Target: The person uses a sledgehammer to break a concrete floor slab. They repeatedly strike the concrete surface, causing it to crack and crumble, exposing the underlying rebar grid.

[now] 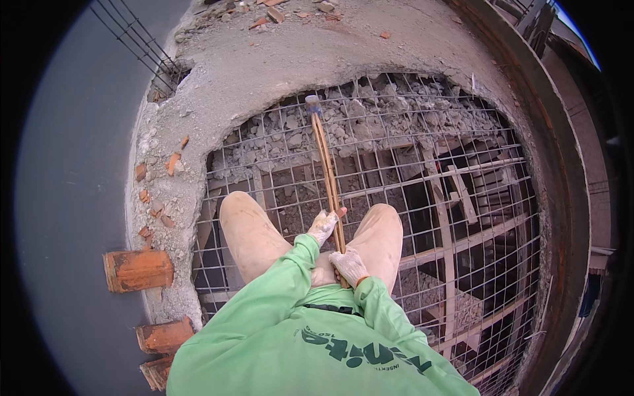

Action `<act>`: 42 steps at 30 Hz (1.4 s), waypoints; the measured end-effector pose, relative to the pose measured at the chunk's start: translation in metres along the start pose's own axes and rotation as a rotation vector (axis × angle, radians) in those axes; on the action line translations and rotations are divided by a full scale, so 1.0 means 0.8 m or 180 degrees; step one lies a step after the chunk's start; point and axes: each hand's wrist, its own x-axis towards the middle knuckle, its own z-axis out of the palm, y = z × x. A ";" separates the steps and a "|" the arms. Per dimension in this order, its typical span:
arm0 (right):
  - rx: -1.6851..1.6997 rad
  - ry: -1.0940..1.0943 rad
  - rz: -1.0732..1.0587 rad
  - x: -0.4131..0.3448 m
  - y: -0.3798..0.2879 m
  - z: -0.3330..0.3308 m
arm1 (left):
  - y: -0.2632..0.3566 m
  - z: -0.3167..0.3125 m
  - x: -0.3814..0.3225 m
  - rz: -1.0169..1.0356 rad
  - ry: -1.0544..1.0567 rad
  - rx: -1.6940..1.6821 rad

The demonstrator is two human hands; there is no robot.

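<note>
Both of my hands wear pale, worn knit gloves and grip the wooden handle of a sledgehammer (325, 166). My left hand (323, 226) is the farther one up the handle, and my right hand (349, 267) holds it close to its lower end, by my lap. The blue-grey hammer head (313, 105) is at the far end, over the steel reinforcing mesh (386, 183) near the broken rim of the concrete slab (297, 64). Beneath the mesh near the head lies broken concrete rubble (359, 116). Whether the head touches the mesh cannot be told.
Through the mesh show timber formwork beams (448, 277) and dark gaps below. Exposed rebar (143, 47) sticks out at the upper left. Red clay blocks (138, 271) and fragments line the left slab edge. A raised concrete edge (559, 163) curves along the right.
</note>
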 end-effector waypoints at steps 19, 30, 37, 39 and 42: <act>-0.0785 0.0070 -0.0269 -0.024 -0.002 -0.011 | 0.069 -0.034 0.216 -0.0115 0.0802 0.0116; -0.1212 0.0179 -0.1094 -0.049 0.016 -0.008 | 0.143 -0.048 0.111 0.0747 0.0747 -0.0534; -0.1225 0.0678 -0.2377 -0.019 0.016 0.005 | 0.234 -0.027 -0.092 0.1922 0.0780 -0.1567; -0.0951 0.0567 -0.2815 -0.007 0.004 0.018 | 0.254 -0.019 -0.153 0.2304 0.0989 -0.1507; -0.0399 0.0963 -0.3757 0.007 -0.066 0.039 | 0.293 -0.020 -0.239 0.2977 0.1064 -0.1686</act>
